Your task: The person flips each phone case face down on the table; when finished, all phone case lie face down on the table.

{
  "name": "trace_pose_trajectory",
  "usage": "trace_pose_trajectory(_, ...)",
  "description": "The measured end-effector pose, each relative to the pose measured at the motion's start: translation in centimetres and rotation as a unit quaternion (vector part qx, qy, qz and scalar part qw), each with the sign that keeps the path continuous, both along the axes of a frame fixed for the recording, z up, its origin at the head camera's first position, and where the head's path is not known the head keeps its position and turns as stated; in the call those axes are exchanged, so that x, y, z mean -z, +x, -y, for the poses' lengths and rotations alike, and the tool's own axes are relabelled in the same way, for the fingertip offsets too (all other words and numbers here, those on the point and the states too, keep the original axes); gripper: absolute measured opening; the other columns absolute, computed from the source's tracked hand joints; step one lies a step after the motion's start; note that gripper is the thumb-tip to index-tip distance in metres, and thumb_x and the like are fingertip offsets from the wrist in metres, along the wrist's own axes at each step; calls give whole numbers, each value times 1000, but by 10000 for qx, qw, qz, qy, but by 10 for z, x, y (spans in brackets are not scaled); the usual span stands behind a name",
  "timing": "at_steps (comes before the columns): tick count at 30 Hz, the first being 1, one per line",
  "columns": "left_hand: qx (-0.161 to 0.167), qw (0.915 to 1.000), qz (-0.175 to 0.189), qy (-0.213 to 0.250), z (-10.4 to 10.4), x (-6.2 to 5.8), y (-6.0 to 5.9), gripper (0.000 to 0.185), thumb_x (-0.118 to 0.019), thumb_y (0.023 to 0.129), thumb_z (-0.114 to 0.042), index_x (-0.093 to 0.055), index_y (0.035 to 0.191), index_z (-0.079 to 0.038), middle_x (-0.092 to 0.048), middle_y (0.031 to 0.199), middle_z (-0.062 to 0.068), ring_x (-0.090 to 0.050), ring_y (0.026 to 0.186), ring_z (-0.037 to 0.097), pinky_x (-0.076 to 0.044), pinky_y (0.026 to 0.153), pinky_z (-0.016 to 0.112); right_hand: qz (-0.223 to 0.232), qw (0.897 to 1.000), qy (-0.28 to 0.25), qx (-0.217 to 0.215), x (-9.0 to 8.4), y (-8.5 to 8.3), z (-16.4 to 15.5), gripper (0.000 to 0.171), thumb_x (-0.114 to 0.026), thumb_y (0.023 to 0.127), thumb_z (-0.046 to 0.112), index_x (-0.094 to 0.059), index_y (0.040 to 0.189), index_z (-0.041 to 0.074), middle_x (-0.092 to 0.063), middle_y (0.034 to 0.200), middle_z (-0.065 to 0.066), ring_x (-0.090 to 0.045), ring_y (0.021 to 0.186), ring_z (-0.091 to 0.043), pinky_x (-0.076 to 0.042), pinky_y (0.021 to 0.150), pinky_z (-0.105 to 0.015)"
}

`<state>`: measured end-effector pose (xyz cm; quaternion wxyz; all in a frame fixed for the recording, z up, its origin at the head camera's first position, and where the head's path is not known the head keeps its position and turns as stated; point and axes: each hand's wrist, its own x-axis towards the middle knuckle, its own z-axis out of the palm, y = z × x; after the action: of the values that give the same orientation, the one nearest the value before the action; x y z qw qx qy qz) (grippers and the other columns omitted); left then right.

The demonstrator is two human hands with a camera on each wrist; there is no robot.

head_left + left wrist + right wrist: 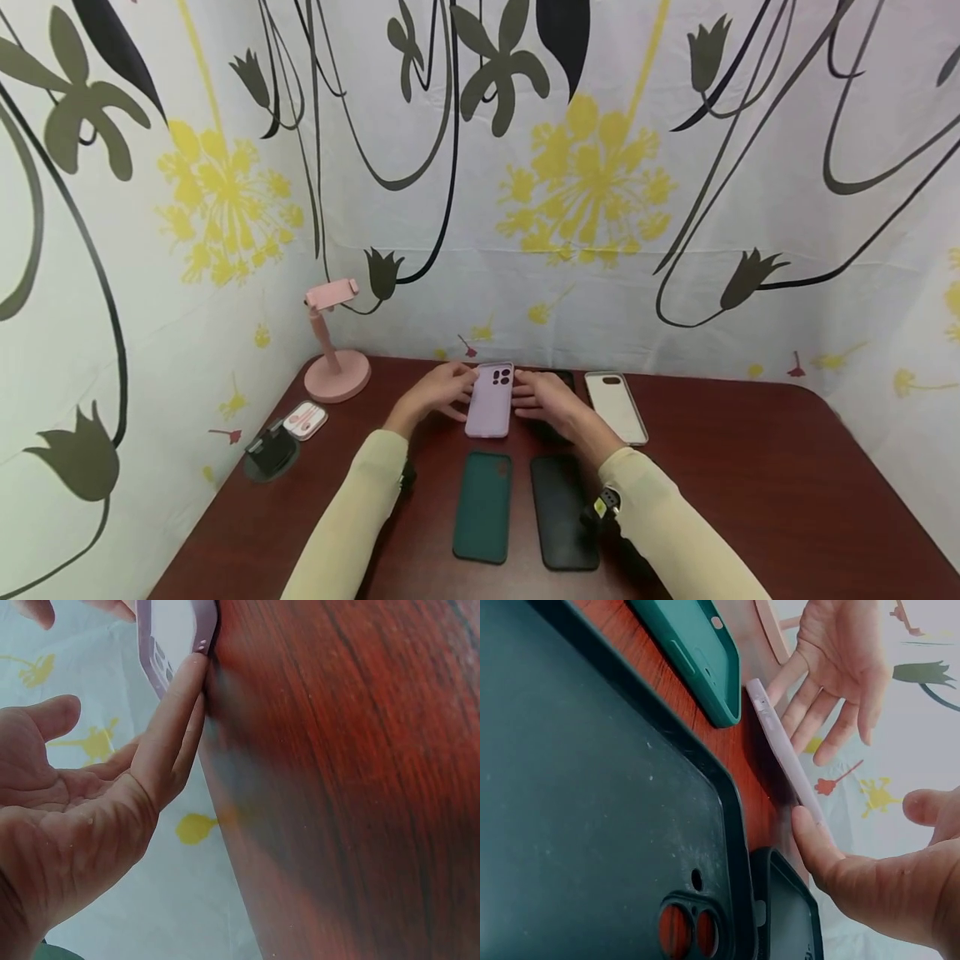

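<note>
A lilac phone case (491, 402) lies camera-side up at the back of the dark red table (750, 475). My left hand (438, 392) is at its left edge and my right hand (543, 402) at its right edge, both with straight fingers. In the left wrist view the left hand (112, 780) has fingertips touching the lilac case's (148, 652) rim. The right wrist view shows a finger of the right hand (870, 877) touching the case's (784, 750) side, with the left hand (840, 667) spread beyond it. Neither hand grips anything.
A green case (483, 507) and a black case (562, 512) lie side by side near me. A clear case (615, 406) and another black case (561, 380) lie at the back right. A pink phone stand (333, 354), an earbud box (305, 419) and a black holder (270, 452) stand at the left.
</note>
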<state>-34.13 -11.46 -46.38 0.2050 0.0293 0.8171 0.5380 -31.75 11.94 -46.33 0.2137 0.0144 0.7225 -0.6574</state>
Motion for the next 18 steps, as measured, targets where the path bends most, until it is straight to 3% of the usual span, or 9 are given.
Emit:
trace_pose_trajectory(5, -20, 10000, 63, -16, -3, -4, -1, 57, -53, 111, -43, -49, 150, -2, -60, 142, 27, -68, 124, 38, -69, 77, 44, 9, 10000, -85, 41, 0, 0, -1, 63, -42, 114, 34, -30, 163, -4, -46, 158, -33, -54, 143, -45, -51, 117, -53)
trace_pose_trajectory(12, -134, 9998, 107, 120, -3, 0, -1, 68, -52, 112, -41, -28, 164, -5, -49, 154, 29, -66, 129, 41, -69, 74, 45, -13, 9998, -92, -168, 0, 0, 3, 68, -37, 115, 43, -22, 167, 1, -39, 164, -29, -53, 144, -44, -55, 113, -49)
trace_pose_trajectory(18, -105, 9997, 58, 192, -6, 2, 0, 69, -53, 111, -43, -29, 163, -5, -49, 153, 30, -63, 132, 42, -68, 76, 46, 97, 9995, -271, 120, 2, 0, 4, 69, -35, 115, 46, -18, 167, 6, -32, 169, -25, -51, 144, -45, -59, 106, -50)
